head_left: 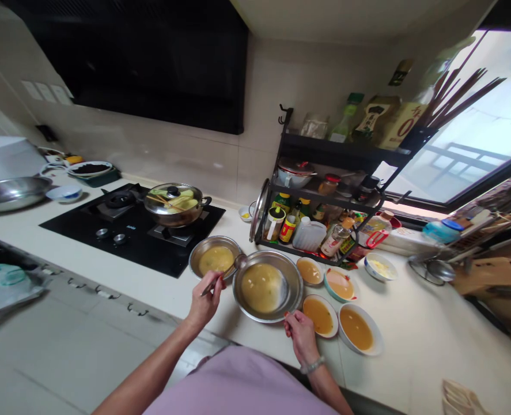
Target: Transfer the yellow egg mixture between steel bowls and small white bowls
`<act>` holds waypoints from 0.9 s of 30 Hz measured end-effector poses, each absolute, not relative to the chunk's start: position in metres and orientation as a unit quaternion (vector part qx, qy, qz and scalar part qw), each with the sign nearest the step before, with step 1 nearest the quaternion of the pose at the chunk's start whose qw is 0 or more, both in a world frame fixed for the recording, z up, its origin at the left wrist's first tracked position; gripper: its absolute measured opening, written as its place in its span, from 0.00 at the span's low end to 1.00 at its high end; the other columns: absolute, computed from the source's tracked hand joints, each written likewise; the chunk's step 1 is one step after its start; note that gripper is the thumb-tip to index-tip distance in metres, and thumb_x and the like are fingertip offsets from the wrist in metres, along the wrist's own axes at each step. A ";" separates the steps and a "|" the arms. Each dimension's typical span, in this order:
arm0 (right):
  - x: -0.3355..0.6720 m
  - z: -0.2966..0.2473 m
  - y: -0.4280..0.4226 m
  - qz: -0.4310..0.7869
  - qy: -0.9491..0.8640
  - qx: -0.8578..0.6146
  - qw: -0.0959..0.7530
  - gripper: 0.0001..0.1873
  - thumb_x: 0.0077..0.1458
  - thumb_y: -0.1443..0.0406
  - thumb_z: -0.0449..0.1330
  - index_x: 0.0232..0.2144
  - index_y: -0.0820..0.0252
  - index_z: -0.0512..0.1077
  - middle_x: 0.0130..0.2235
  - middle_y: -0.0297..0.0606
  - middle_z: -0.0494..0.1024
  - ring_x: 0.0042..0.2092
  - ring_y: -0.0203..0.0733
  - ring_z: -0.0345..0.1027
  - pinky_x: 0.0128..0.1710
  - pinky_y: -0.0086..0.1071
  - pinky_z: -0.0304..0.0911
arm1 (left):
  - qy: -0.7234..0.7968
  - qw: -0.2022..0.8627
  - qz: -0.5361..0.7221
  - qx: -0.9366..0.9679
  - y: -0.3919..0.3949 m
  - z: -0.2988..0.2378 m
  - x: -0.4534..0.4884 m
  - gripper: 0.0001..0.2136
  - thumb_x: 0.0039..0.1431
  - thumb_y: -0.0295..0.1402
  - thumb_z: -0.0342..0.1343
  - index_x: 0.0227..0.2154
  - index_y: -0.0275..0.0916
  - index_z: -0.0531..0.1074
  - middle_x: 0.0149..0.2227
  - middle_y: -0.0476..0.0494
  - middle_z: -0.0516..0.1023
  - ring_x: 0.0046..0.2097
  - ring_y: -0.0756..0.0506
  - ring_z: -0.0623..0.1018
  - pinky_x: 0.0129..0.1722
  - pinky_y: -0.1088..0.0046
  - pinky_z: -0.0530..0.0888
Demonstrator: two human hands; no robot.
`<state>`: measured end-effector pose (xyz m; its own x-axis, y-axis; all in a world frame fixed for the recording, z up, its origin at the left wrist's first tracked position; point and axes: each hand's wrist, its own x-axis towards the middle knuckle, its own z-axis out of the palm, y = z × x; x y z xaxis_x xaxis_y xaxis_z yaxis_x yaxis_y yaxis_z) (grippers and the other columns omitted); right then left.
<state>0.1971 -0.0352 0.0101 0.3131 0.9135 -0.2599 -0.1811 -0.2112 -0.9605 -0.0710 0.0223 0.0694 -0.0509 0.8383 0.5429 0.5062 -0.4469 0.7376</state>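
Note:
My left hand [207, 297] is closed around the handle of a metal spoon [240, 261], whose head is over the meeting rims of two steel bowls. The smaller steel bowl [197, 274], at the left, holds yellowish liquid. In front of me the larger steel bowl [296, 295] has a pool of similar liquid, with some of its bottom showing at the right. At that bowl's near right rim, my right hand [301, 331] grips the edge with bent fingers. Close by on its right are bowls of orange-brown liquid, among them a white oval bowl [333, 328] and a larger white bowl [378, 344].
A lidded pan [175, 218] with green pieces inside stands on the black gas hob [134, 242]. Behind the bowls, a black rack [341, 202] carries bottles and jars. A small patterned bowl [382, 275] sits further right. The counter edge runs close before me.

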 end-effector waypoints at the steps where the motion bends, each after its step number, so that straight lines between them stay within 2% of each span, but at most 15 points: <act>1: 0.197 0.010 -0.035 0.499 -0.307 -0.598 0.548 0.16 0.38 0.58 0.65 0.13 0.58 0.63 0.14 0.29 0.65 0.18 0.31 0.54 0.18 0.27 0.47 | 0.493 0.173 0.515 0.679 0.021 0.066 -0.066 0.06 0.62 0.30 0.48 0.38 0.39 0.70 0.29 0.47 0.75 0.28 0.49 0.78 0.30 0.74 0.75; 4: 0.198 0.009 -0.035 0.495 -0.305 -0.601 0.548 0.16 0.37 0.58 0.64 0.13 0.57 0.63 0.14 0.29 0.64 0.17 0.31 0.53 0.18 0.27 0.47 | 0.478 0.200 0.490 0.701 0.021 0.055 -0.054 0.07 0.62 0.32 0.48 0.36 0.39 0.70 0.31 0.45 0.76 0.29 0.49 0.78 0.31 0.74 0.75; 7: 0.198 0.008 -0.035 0.495 -0.304 -0.601 0.548 0.16 0.38 0.58 0.64 0.13 0.57 0.63 0.14 0.29 0.64 0.17 0.31 0.53 0.18 0.27 0.47 | 0.492 0.240 0.472 0.691 0.022 0.047 -0.048 0.08 0.62 0.34 0.47 0.35 0.39 0.71 0.28 0.45 0.77 0.29 0.47 0.79 0.31 0.72 0.75; 11: 0.198 0.009 -0.035 0.497 -0.305 -0.599 0.549 0.16 0.38 0.57 0.65 0.13 0.57 0.62 0.14 0.29 0.64 0.18 0.31 0.54 0.18 0.27 0.48 | 0.560 0.330 0.483 0.587 0.030 0.043 -0.049 0.10 0.61 0.38 0.48 0.35 0.38 0.70 0.22 0.46 0.77 0.25 0.45 0.79 0.28 0.70 0.76; 16: 0.198 0.010 -0.035 0.497 -0.310 -0.598 0.547 0.16 0.39 0.57 0.65 0.13 0.57 0.62 0.14 0.29 0.64 0.18 0.32 0.54 0.18 0.27 0.48 | 0.588 0.416 0.539 0.436 0.040 0.042 -0.060 0.10 0.58 0.40 0.50 0.34 0.37 0.68 0.20 0.44 0.78 0.24 0.41 0.81 0.27 0.67 0.77; 27: 0.198 0.010 -0.035 0.498 -0.308 -0.603 0.541 0.15 0.38 0.58 0.63 0.13 0.57 0.62 0.14 0.29 0.64 0.18 0.32 0.53 0.18 0.27 0.48 | 0.578 0.431 0.588 0.366 0.041 0.065 -0.070 0.09 0.55 0.38 0.52 0.33 0.37 0.67 0.20 0.45 0.78 0.25 0.41 0.81 0.28 0.65 0.78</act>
<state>0.1980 -0.0349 0.0097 0.3143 0.9107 -0.2679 -0.1682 -0.2243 -0.9599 -0.0700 0.0411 0.0653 -0.3611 0.9301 -0.0675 -0.0834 0.0399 0.9957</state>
